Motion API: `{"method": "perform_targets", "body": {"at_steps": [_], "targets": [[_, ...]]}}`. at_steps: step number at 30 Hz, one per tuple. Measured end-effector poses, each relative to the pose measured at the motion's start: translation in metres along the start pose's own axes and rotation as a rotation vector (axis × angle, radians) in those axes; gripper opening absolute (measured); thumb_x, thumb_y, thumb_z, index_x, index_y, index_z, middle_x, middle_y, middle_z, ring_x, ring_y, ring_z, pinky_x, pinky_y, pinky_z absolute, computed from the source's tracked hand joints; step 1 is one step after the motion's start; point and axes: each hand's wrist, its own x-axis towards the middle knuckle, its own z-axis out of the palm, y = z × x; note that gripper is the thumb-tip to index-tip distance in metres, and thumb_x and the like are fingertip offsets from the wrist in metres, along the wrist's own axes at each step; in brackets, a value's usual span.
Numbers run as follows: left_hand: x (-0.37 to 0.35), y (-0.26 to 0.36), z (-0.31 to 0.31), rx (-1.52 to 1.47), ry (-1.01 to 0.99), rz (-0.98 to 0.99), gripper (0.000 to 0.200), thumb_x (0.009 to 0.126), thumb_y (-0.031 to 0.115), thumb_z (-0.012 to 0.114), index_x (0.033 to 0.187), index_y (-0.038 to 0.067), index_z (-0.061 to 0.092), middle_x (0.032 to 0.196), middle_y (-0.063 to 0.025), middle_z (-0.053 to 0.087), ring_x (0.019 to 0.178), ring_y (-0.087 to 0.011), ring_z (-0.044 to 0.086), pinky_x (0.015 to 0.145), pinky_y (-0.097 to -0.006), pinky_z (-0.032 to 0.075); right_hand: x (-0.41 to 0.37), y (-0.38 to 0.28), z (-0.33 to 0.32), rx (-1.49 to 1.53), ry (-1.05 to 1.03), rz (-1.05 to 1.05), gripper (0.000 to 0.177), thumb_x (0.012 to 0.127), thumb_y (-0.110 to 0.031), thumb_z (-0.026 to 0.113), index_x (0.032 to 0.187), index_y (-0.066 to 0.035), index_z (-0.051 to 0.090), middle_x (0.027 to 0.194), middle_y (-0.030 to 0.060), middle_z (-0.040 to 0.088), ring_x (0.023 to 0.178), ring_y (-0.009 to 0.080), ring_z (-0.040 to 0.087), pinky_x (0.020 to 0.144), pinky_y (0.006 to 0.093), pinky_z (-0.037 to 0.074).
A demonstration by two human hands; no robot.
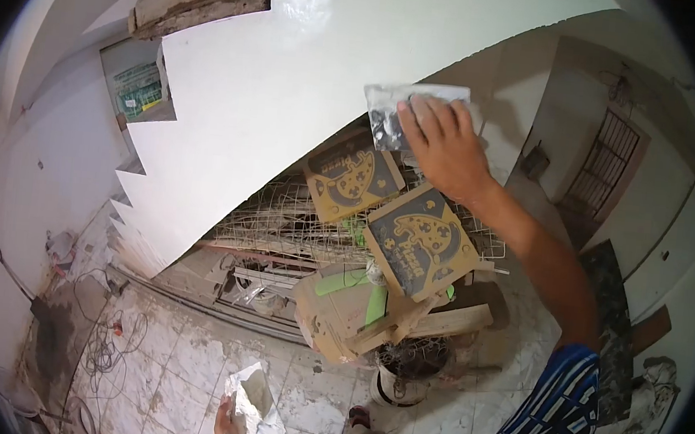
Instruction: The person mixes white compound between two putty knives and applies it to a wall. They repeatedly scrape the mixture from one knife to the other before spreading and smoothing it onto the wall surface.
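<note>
My right hand (444, 147) is raised, fingers closed over the back of a flat rectangular plastering trowel (384, 104) smeared with white. The trowel overlaps the lower sloping edge of the smooth white stair side (292, 96) in this view. Low in front of my body, my left hand (228, 431) is wrapped round a white-crusted, plaster-coated holder (255, 403) with an angular rim; I cannot tell its exact kind. White paste covers its inner face.
Under the stair lie two pizza boxes (424, 242), wire mesh (269, 210), flattened cardboard (331, 315) and wood planks. A bucket (399, 387) stands on the tiled floor. A shovel (16, 275) leans at the left near a coiled cable (117, 346). A barred door (608, 161) is far right.
</note>
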Motion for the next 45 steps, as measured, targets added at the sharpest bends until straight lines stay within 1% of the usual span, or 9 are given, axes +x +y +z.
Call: {"method": "perform_targets", "body": {"at_steps": [2, 5, 7, 9, 23, 26, 29, 35, 45], "targets": [[-0.002, -0.027, -0.001, 0.245, 0.017, 0.241, 0.046, 0.096, 0.017, 0.055, 0.137, -0.005, 0.05, 0.126, -0.0283, 0.059, 0.118, -0.0429, 0.057, 0.103, -0.0459, 0.047, 0.016, 0.025, -0.018, -0.117, -0.025, 0.146, 0.048, 0.089, -0.017, 0.058, 0.134, 0.0, 0.055, 0.126, 0.0178, 0.056, 0.115, 0.0324, 0.053, 0.096, 0.0505, 0.042], [0.001, 0.02, -0.001, -0.262, 0.003, -0.338, 0.046, 0.096, 0.017, 0.055, 0.136, -0.005, 0.051, 0.127, -0.0287, 0.058, 0.119, -0.0432, 0.057, 0.104, -0.0465, 0.047, 0.04, 0.073, -0.028, -0.239, 0.028, 0.453, 0.046, 0.087, -0.014, 0.061, 0.13, 0.001, 0.056, 0.12, 0.0154, 0.058, 0.106, 0.031, 0.057, 0.088, 0.0474, 0.046], [0.0, 0.001, -0.003, -0.036, 0.0, -0.073, 0.046, 0.096, 0.018, 0.055, 0.136, -0.005, 0.051, 0.128, -0.0288, 0.058, 0.119, -0.0432, 0.057, 0.104, -0.0465, 0.047, 0.041, 0.1, -0.014, -0.352, 0.086, 0.458, 0.048, 0.085, -0.009, 0.062, 0.131, -0.001, 0.056, 0.116, 0.0163, 0.058, 0.101, 0.0314, 0.058, 0.083, 0.0462, 0.048], [-0.001, -0.004, -0.003, -0.022, 0.001, -0.046, 0.046, 0.096, 0.018, 0.055, 0.136, -0.005, 0.051, 0.127, -0.0289, 0.058, 0.119, -0.0433, 0.057, 0.104, -0.0466, 0.047, 0.044, 0.104, -0.013, -0.386, 0.035, 0.475, 0.05, 0.084, -0.007, 0.064, 0.133, -0.001, 0.054, 0.114, 0.0169, 0.058, 0.103, 0.0315, 0.058, 0.083, 0.0451, 0.049], [0.0, -0.01, -0.001, -0.23, -0.002, -0.207, 0.046, 0.095, 0.02, 0.057, 0.134, -0.006, 0.053, 0.126, -0.0295, 0.059, 0.119, -0.0438, 0.057, 0.103, -0.0472, 0.047, 0.013, -0.022, -0.005, 0.0, -0.1, -0.016, 0.044, 0.088, -0.019, 0.057, 0.125, 0.005, 0.062, 0.117, 0.0137, 0.057, 0.109, 0.0262, 0.05, 0.095, 0.0444, 0.041], [-0.001, -0.026, -0.002, -0.117, -0.001, -0.101, 0.046, 0.095, 0.02, 0.057, 0.133, -0.006, 0.053, 0.126, -0.0296, 0.059, 0.119, -0.0439, 0.057, 0.103, -0.0473, 0.047, 0.01, -0.023, -0.014, 0.078, -0.056, -0.07, 0.045, 0.088, -0.019, 0.057, 0.127, 0.002, 0.061, 0.12, 0.0138, 0.057, 0.115, 0.0267, 0.049, 0.099, 0.045, 0.039], [-0.006, -0.045, 0.0, 0.289, 0.003, 0.239, 0.047, 0.094, 0.02, 0.058, 0.132, -0.006, 0.054, 0.125, -0.0298, 0.06, 0.118, -0.0442, 0.057, 0.103, -0.0476, 0.047, 0.027, 0.0, -0.026, -0.016, 0.011, -0.077, 0.046, 0.089, -0.019, 0.056, 0.131, 0.0, 0.06, 0.123, 0.0134, 0.057, 0.118, 0.0274, 0.049, 0.102, 0.0439, 0.038], [0.023, 0.042, 0.005, -1.419, 0.094, -0.831, 0.044, 0.099, 0.03, 0.051, 0.133, 0.002, 0.054, 0.119, -0.0116, 0.067, 0.101, -0.0269, 0.068, 0.087, -0.0401, 0.057, 0.014, 0.035, 0.018, -0.123, 0.05, -0.069, 0.048, 0.093, -0.02, 0.056, 0.139, -0.005, 0.055, 0.128, 0.0135, 0.053, 0.122, 0.0281, 0.047, 0.106, 0.0438, 0.035], [0.026, 0.043, 0.01, -1.432, 0.073, -0.772, 0.04, 0.101, 0.027, 0.047, 0.131, 0.002, 0.055, 0.119, -0.0106, 0.067, 0.102, -0.0251, 0.068, 0.088, -0.0386, 0.057, -0.018, 0.015, -0.002, 0.065, 0.107, -0.013, 0.051, 0.093, -0.015, 0.056, 0.142, -0.002, 0.05, 0.13, 0.0153, 0.054, 0.12, 0.0296, 0.049, 0.1, 0.046, 0.041]]}}
